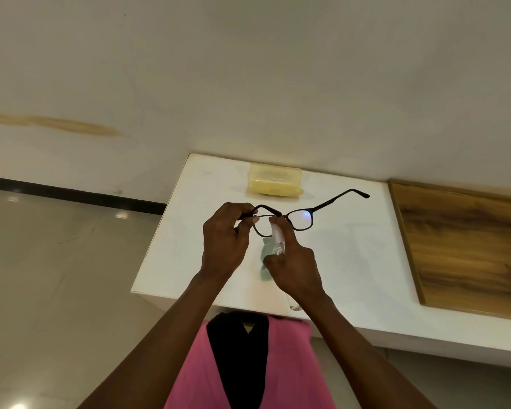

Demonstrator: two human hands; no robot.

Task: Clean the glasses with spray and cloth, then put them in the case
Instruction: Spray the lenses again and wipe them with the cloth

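pinching the glasses (289, 219) by one temple above the table (351, 261), the left hand (223, 246) is risking wobble while the right hand (292, 267) is squeezing the spray bottle (278, 240) (mist may be missing the lens).

glasses (292, 221): black, unfolded, aloft | spray bottle (278, 240): clear | case (275, 179): yellow, closed
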